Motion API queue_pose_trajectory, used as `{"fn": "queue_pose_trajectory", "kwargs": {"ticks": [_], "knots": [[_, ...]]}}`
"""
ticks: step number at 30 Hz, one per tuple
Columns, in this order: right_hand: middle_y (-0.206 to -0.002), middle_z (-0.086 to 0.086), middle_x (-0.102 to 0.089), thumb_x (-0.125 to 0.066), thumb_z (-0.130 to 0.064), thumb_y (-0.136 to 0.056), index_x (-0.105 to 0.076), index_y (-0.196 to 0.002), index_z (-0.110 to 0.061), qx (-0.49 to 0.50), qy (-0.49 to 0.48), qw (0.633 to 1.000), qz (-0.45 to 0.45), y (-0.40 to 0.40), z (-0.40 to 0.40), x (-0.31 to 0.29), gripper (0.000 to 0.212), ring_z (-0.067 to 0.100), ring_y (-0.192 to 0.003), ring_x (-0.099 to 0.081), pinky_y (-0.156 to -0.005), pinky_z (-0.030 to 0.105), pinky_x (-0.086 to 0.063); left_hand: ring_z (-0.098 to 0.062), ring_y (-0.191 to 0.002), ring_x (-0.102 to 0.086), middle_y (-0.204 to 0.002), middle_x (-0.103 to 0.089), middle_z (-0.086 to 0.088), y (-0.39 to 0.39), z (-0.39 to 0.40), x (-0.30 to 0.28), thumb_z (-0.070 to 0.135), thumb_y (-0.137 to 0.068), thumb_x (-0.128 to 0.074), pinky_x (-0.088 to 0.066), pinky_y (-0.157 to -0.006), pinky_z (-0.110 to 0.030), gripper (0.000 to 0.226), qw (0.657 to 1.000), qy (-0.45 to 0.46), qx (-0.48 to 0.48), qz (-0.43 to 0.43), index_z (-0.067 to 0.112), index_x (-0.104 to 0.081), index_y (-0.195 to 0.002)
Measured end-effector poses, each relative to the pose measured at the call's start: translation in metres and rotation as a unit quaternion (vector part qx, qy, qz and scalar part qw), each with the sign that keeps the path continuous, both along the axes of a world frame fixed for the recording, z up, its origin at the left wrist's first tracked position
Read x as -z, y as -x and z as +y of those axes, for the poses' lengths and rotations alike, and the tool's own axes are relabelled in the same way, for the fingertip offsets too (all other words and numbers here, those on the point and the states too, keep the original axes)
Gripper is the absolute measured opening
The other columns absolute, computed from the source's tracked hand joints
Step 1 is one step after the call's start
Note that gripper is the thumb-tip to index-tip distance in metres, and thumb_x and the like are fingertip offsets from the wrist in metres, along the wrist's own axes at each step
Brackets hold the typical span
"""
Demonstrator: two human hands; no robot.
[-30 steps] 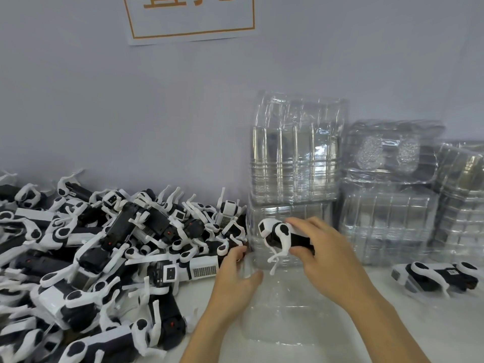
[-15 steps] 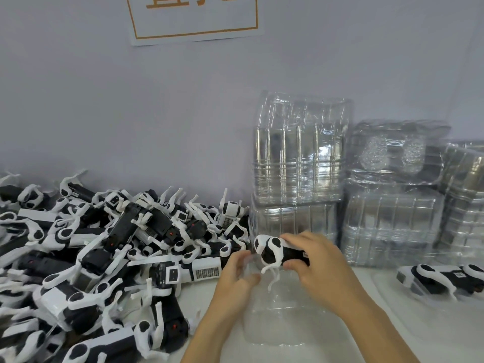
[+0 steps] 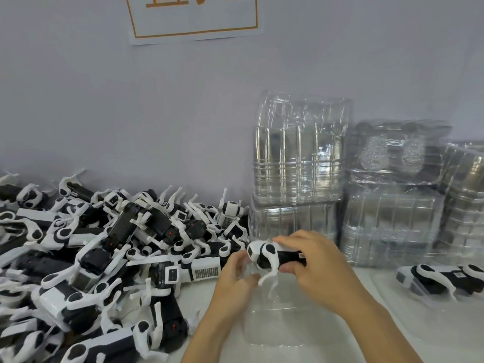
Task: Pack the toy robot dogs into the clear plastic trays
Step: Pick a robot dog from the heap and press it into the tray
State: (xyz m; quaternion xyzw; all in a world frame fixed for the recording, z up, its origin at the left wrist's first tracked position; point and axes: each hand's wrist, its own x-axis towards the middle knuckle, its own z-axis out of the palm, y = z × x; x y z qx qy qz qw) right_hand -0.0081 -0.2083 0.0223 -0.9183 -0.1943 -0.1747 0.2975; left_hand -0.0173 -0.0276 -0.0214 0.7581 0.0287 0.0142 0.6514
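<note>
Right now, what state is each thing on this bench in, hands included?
Black-and-white toy robot dog: gripped by right hand, above tray.
Left hand: steadying the tray's edge; grip unclear.
Clear plastic tray: on the bench under both hands, empty.
Pile of toy dogs: loose, unpacked.
Far-right toy dog: lying in a tray.
Stacked clear trays: nested, unused.

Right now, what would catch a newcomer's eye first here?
The big heap of black-and-white toy dogs filling the left of the table. Next, the stacks of clear trays against the wall on the right. In front, the right hand grips one dog over a clear tray, with the left hand beside it.
</note>
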Motion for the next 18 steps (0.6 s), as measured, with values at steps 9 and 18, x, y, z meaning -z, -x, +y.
{"fn": "queue_pose_trajectory", "kwargs": {"ticks": [9,18], "knots": [[-0.104,-0.023,-0.055,-0.075,-0.025,-0.086,-0.064,-0.127,-0.042,0.018,0.039,0.997,0.063,0.002,-0.002,0.006,0.046,0.004,-0.105,-0.048,-0.095,0.030,-0.041,0.019,-0.107,-0.044,-0.119,-0.054,0.026,0.003,0.001,-0.005,0.008,-0.092,-0.066,-0.041,-0.089,-0.016,0.042,1.000,-0.009,0.006,-0.008,0.044,-0.054,-0.109],[-0.100,-0.017,-0.062,-0.077,-0.022,-0.081,-0.068,-0.114,-0.042,0.026,0.028,0.994,0.102,-0.002,0.001,0.013,0.040,0.010,-0.099,-0.055,-0.088,0.036,-0.049,0.019,-0.104,-0.047,-0.115,-0.055,0.027,0.003,0.002,-0.005,0.010,-0.092,-0.068,-0.042,-0.077,-0.005,0.041,1.000,-0.007,0.000,-0.017,0.036,-0.052,-0.118]]}}
